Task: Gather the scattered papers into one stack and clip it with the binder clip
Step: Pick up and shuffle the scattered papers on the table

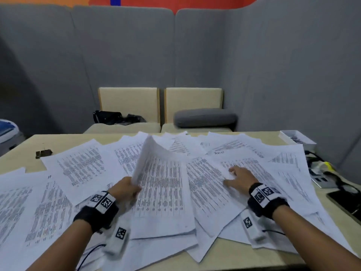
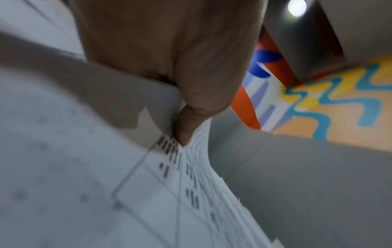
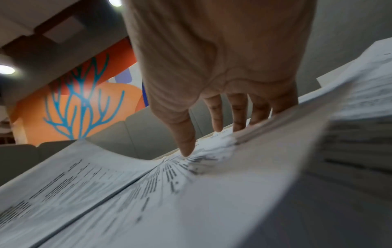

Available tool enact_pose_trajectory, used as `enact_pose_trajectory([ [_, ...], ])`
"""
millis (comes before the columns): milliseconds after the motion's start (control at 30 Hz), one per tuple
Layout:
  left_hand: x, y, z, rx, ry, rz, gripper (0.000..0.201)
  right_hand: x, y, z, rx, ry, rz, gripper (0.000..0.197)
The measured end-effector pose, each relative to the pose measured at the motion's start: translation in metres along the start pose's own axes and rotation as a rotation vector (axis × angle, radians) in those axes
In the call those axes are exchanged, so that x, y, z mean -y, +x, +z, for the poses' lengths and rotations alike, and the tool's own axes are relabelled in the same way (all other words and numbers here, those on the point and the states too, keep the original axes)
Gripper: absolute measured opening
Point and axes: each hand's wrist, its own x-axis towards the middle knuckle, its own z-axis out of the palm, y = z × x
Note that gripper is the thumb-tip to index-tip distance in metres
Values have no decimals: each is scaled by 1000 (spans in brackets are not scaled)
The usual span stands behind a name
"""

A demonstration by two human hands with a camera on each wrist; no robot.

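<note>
Several printed white papers [image 1: 82, 165] lie scattered and overlapping across the table. My left hand [image 1: 127, 187] pinches the left edge of a small bundle of sheets [image 1: 156, 173], which curls upward; in the left wrist view the thumb [image 2: 191, 124] presses on that bundle [image 2: 201, 193]. My right hand [image 1: 238, 178] lies with fingers spread and straight on a sheet right of centre; in the right wrist view its fingertips [image 3: 186, 149] touch the paper [image 3: 191, 201]. A black binder clip [image 1: 44, 153] lies on bare table at the far left.
A tan table [image 1: 29, 141] holds everything. At the right edge are a white box [image 1: 297, 138], cables with a yellow item [image 1: 328, 166] and a dark tablet [image 1: 345, 202]. Beige seats, a grey cushion [image 1: 205, 117] and a black bag [image 1: 109, 117] sit behind, before grey partitions.
</note>
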Motion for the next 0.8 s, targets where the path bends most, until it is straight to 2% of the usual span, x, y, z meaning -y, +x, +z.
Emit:
enact_pose_trajectory([
  [100, 1, -2, 2, -6, -81, -27, 9, 18, -3, 7, 25, -31, -3, 71],
  [233, 6, -5, -2, 27, -233, -53, 9, 41, -8, -6, -1, 155, 4, 55],
  [333, 6, -7, -5, 28, -268, -50, 9, 59, -21, -42, -137, 220, -106, 61],
  [433, 0, -12, -4, 21, -269, -61, 9, 81, -45, -91, -304, 310, -318, 32],
  [567, -8, -18, -2, 5, -287, -68, 14, 98, -63, -120, -497, 524, -443, 28],
  [633, -12, -21, 0, -4, -298, -56, 15, 100, -63, -109, -515, 643, -444, 29],
  [700, -14, -21, 2, -12, -370, -57, 14, 97, -58, -82, -502, 657, -378, 30],
  [733, -15, -21, 3, -10, -399, -41, 19, 91, -52, -64, -479, 607, -316, 31],
  [800, -16, -20, 3, 30, -509, -18, 43, 78, -42, -19, -383, 499, -171, 41],
])
